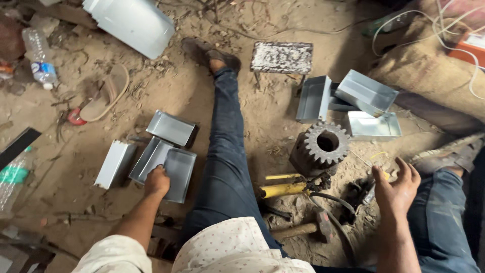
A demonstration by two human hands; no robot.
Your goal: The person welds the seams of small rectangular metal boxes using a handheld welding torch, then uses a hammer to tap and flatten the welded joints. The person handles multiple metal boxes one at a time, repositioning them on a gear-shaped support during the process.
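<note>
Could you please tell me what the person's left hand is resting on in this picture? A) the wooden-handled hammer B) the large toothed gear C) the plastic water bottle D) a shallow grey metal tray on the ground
D: the left hand lies on the shallow grey metal tray left of the outstretched leg, while the right hand hangs open and empty.

Trays (164, 164) left of leg (225, 151); gear (323, 146), hammer (308, 228) right

An open grey sheet-metal tray (164, 167) lies flat on dirt beside 2 others.
</note>
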